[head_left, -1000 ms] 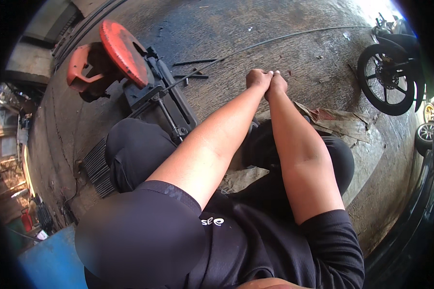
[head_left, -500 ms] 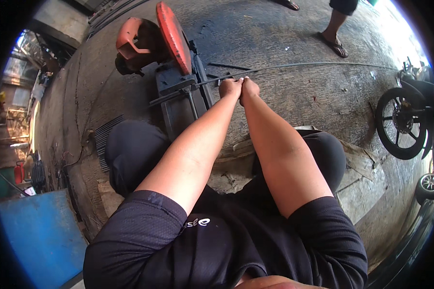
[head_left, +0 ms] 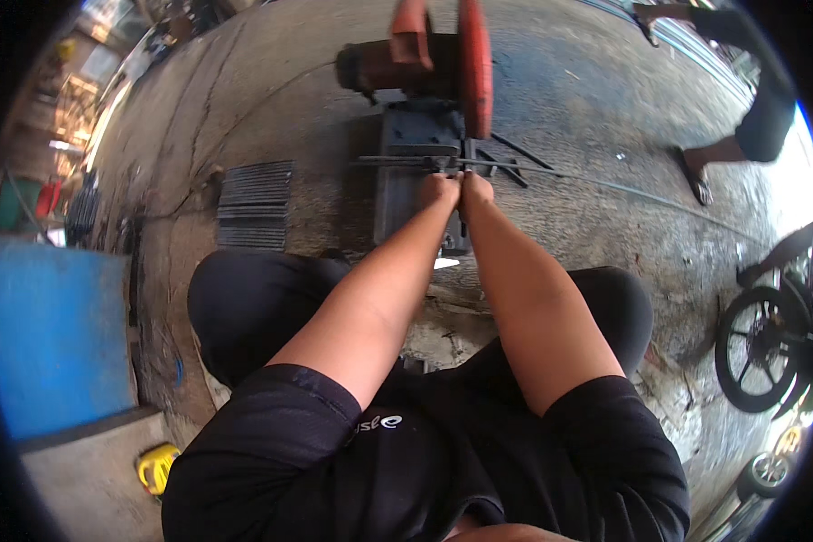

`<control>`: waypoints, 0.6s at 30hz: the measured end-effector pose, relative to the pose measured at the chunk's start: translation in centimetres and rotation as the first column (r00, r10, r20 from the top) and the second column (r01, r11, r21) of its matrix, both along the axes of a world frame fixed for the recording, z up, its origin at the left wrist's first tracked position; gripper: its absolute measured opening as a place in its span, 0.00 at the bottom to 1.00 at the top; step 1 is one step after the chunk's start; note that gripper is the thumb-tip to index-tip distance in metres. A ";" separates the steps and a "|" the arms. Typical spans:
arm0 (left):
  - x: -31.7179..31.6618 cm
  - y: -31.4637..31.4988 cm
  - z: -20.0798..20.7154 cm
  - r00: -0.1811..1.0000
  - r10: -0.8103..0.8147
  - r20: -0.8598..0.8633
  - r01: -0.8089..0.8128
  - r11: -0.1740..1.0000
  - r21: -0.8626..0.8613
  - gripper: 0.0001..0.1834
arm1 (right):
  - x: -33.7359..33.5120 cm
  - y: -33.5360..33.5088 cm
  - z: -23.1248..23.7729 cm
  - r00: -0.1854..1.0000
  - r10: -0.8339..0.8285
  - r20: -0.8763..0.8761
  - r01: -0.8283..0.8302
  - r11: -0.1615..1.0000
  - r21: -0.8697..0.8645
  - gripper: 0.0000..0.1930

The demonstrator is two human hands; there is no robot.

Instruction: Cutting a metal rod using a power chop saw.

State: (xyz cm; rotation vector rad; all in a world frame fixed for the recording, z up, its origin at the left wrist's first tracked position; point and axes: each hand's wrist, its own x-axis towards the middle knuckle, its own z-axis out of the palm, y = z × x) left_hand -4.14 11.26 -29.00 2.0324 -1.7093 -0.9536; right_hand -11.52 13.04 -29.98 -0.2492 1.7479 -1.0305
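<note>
Both my arms reach forward to the base of a red cut-off saw. My left hand is closed over the right side of the dark saw base, just below the clamp. My right hand is closed beside it, thumbs close together. What the fingers grip is hidden. Just beyond my hands, a long thin metal rod crosses the base under the disc guard and runs far off to the right. A few short dark bars lie on the floor right of the saw.
Cut rods lie in a neat row on the floor at left. A blue panel and a yellow tape measure are further left. At right are another person's leg and sandalled foot and a motorcycle wheel.
The view has swung left, so the saw appears further right. My hands have moved from the rod beside the saw to its base. The other person's foot appears lower at right.
</note>
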 end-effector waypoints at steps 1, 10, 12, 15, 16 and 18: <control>1.1 -0.1 0.0 1.000 0.011 0.009 -0.011 1.000 0.013 0.23 | 1.1 -0.7 -0.7 0.997 0.068 -0.028 -0.068 0.998 -0.010 0.26; 7.9 -0.5 -0.1 0.988 0.111 -0.109 -0.108 0.994 0.029 0.24 | 4.9 -3.7 -7.1 0.993 0.077 0.084 -0.071 0.995 -0.073 0.15; 9.5 -1.4 -1.2 0.982 0.097 -0.161 -0.095 0.995 0.018 0.23 | 4.4 -2.9 -6.7 0.970 0.125 0.209 -0.112 0.991 -0.073 0.13; 12.2 -3.4 -4.4 0.968 0.214 -0.133 -0.217 0.976 -0.014 0.24 | 2.2 -3.1 -6.3 0.986 -0.068 -0.152 0.060 0.997 -0.057 0.14; 13.1 -4.4 -5.6 0.956 0.269 -0.120 -0.269 0.963 0.018 0.24 | 0.9 -3.3 -6.5 0.966 -0.103 -0.237 0.099 0.995 -0.029 0.15; 14.5 -6.4 -8.2 0.866 0.434 -0.246 -0.402 0.899 0.173 0.24 | -1.9 -3.3 -7.2 0.928 -0.093 -0.361 0.114 0.993 0.038 0.15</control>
